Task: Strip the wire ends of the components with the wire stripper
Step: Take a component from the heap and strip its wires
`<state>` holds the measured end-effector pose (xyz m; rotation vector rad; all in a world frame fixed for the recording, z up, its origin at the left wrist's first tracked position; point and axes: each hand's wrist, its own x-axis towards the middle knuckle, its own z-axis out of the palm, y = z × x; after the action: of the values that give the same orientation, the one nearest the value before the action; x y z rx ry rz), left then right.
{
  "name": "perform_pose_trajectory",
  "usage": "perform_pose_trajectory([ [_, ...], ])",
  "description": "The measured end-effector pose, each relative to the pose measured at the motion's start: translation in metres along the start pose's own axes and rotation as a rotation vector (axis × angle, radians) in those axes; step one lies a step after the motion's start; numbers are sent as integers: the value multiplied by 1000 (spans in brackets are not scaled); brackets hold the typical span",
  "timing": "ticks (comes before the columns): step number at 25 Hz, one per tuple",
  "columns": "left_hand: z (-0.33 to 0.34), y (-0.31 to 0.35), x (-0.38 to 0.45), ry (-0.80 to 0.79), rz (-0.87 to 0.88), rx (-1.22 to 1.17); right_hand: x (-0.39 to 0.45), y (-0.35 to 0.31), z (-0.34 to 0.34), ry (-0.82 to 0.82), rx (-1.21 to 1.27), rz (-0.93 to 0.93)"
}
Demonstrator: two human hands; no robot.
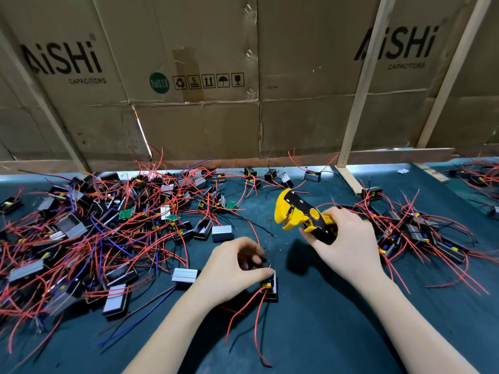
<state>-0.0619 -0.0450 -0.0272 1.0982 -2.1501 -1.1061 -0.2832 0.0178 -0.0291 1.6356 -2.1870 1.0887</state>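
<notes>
Our right hand (348, 238) grips the yellow-and-black stripper (302, 211) above the mat (310, 333), its head pointing left. Our left hand (232, 265) pinches a black component (270, 286) lying on the mat, red wires (243, 314) trailing. Behind, cardboard (189, 76) reads "AiSHi CAPACITORS" and "RoHS 2.0".

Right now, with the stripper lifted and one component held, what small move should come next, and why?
Probably the left hand lifts a red wire end from the small black component it holds toward the yellow-and-black wire stripper in the right hand; nothing sits in its open jaws.
</notes>
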Motion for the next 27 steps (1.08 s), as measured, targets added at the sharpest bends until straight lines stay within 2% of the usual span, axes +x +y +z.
perform_pose_trajectory([
  [2, -2, -1, 0, -9, 69, 90, 0, 4, -1, 63, -93, -1],
  [4, -1, -2, 0, -17, 98, 53, 1, 7, -1, 93, -142, 22],
  [8, 3, -5, 3, 130, 64, -43, 1, 15, -2, 115, -269, 41],
  [11, 1, -9, 5, 158, 47, -63, 0, 15, -1, 82, -314, 58],
  [14, 2, -6, 3, 122, 75, -37, 1, 14, 1, 55, -316, 88],
  [18, -12, -2, 1, 82, 187, 140, 1, 16, 0, 21, -319, 113],
  [21, -51, -11, -2, -142, 228, 213, 2, 17, -2, 26, -296, 128],
  [23, -54, -11, -5, -244, 269, 264, 3, 16, -1, 19, -289, 138],
  [27, -20, -4, 1, -201, 390, 403, 2, 14, -2, 8, -300, 134],
])
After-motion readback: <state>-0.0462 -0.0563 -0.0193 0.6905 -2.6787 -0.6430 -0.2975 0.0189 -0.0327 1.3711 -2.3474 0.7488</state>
